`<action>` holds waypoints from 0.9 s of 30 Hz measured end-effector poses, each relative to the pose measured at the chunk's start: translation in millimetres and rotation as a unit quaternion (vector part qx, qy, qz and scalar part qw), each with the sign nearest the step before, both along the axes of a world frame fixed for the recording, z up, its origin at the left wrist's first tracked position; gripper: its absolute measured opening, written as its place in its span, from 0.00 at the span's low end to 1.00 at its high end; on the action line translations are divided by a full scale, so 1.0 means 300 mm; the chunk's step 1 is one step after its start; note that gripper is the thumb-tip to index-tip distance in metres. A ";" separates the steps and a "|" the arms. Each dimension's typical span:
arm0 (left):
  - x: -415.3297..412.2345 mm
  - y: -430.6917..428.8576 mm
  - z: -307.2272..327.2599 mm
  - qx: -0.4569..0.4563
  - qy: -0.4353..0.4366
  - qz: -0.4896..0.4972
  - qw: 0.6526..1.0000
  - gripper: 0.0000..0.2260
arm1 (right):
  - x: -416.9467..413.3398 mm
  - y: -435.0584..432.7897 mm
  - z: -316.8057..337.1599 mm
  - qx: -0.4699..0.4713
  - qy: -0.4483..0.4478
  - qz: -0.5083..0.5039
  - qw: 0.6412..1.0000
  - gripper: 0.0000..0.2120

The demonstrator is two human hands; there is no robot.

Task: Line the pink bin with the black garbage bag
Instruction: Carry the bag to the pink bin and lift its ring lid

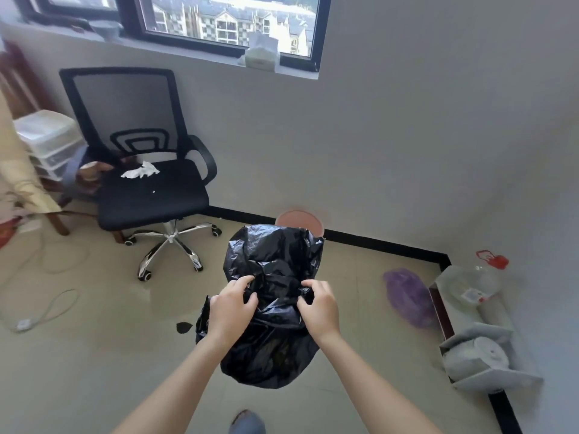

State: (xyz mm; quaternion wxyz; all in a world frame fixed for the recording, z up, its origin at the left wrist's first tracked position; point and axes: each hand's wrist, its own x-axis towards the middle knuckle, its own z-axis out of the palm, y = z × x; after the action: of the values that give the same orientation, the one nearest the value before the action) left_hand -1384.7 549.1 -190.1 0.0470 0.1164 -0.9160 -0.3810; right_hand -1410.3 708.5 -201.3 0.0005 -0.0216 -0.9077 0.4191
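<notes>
Black garbage bag (272, 296) held in mid-air above the floor (94, 371), crumpled and puffed out. Left hand (232, 308) pinches a fold at the bag's near left side, fingers curled into the plastic. Right hand (319, 305) pinches a fold at the near right. Pink bin (297, 220) stands on the floor against the wall, beyond the bag, mostly hidden by it. Office chair (150, 189) to the left.

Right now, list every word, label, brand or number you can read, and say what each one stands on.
No text here can be read.
Label on the clear bottle: red and white print, too blurred to read.
Tissue box: any print too blurred to read.
</notes>
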 end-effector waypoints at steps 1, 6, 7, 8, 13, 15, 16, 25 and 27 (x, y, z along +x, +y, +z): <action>-0.054 -0.020 -0.001 0.005 0.002 -0.004 1.000 0.17 | -0.050 -0.019 0.005 -0.001 -0.001 -0.002 1.000 0.13; -0.297 -0.068 -0.008 0.006 -0.002 -0.029 1.000 0.16 | -0.233 -0.059 0.012 0.010 0.001 -0.028 1.000 0.13; -0.335 -0.066 -0.010 0.008 -0.001 -0.035 0.999 0.16 | -0.260 -0.053 0.013 0.014 0.002 -0.036 0.999 0.13; -0.371 -0.062 -0.014 0.012 -0.005 -0.041 0.999 0.16 | -0.287 -0.048 0.012 0.019 -0.003 -0.045 0.999 0.13; -0.499 -0.049 -0.077 0.019 -0.027 -0.064 0.997 0.15 | -0.385 -0.028 -0.020 0.031 -0.032 -0.048 0.998 0.14; -0.559 -0.041 -0.100 0.020 -0.035 -0.064 0.997 0.15 | -0.439 -0.022 -0.036 0.030 -0.042 -0.036 0.998 0.15; -0.589 -0.035 -0.108 0.019 -0.040 -0.067 0.997 0.15 | -0.466 -0.019 -0.045 0.029 -0.049 -0.031 0.998 0.16; -0.903 0.076 -0.238 -0.036 -0.117 -0.090 0.988 0.16 | -0.766 0.085 -0.217 0.017 -0.138 -0.034 0.990 0.18; -0.979 0.116 -0.282 -0.050 -0.146 -0.096 0.983 0.16 | -0.843 0.121 -0.260 0.012 -0.165 -0.042 0.985 0.17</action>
State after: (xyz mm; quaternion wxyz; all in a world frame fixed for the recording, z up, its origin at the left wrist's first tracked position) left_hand -1678.3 583.9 -274.8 -0.1188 0.0798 -0.9379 -0.3161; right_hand -1663.2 744.9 -279.2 -0.1309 -0.1286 -0.8985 0.3989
